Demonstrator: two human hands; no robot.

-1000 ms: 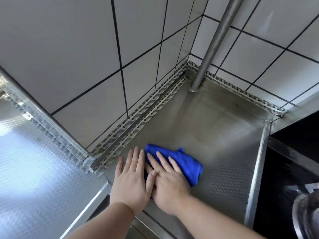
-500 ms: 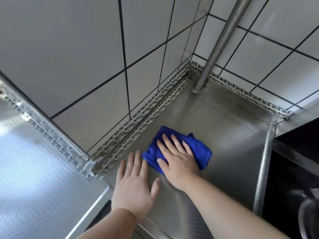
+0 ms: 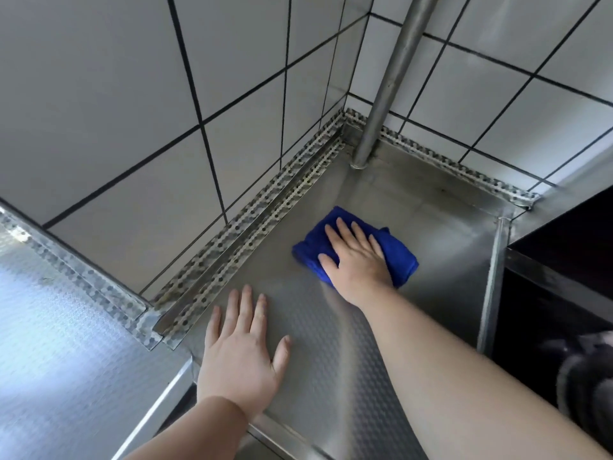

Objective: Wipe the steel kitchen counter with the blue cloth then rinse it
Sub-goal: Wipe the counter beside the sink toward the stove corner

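Note:
A folded blue cloth (image 3: 401, 257) lies on the textured steel counter (image 3: 441, 247), roughly midway between the near edge and the back corner. My right hand (image 3: 356, 257) presses flat on the cloth with straight, spread fingers and covers most of its middle. My left hand (image 3: 240, 353) rests flat on the bare counter near its front left edge, fingers straight, apart from the cloth.
White tiled walls meet in a corner where a steel pipe (image 3: 388, 88) rises from the counter. Perforated metal trim (image 3: 252, 234) runs along the wall base. A second steel surface (image 3: 59, 370) lies lower left. A dark recess (image 3: 557, 293) borders the counter's right rim.
My right hand has pushed the blue cloth away from me toward the back corner. The left hand has stayed near the front edge, now well apart from the cloth.

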